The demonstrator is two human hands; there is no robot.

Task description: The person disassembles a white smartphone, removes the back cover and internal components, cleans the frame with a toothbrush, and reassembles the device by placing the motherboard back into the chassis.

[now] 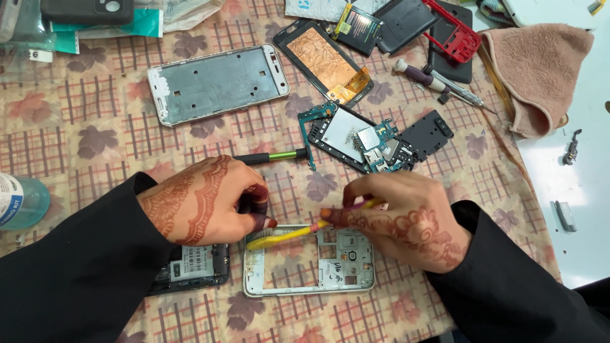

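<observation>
A yellow toothbrush (286,234) lies slantwise across the white phone frame (309,262) in the lower middle of the picture. The right hand (401,219) holds its handle, grip pinching it between thumb and fingers, while the brush head rests on the frame's upper left edge. The left hand (206,200) sits just beside it, fingers curled together with the fingertips (264,222) touching the frame's top left corner; the hand also lies over a dark phone part (190,267) at lower left. Above the hands, a green-handled tool (270,156) lies by a circuit board assembly (356,140). A silver phone chassis (217,83) sits upper left on the patterned cloth-covered surface (82,127), and a pink towel (540,70) upper right.
</observation>
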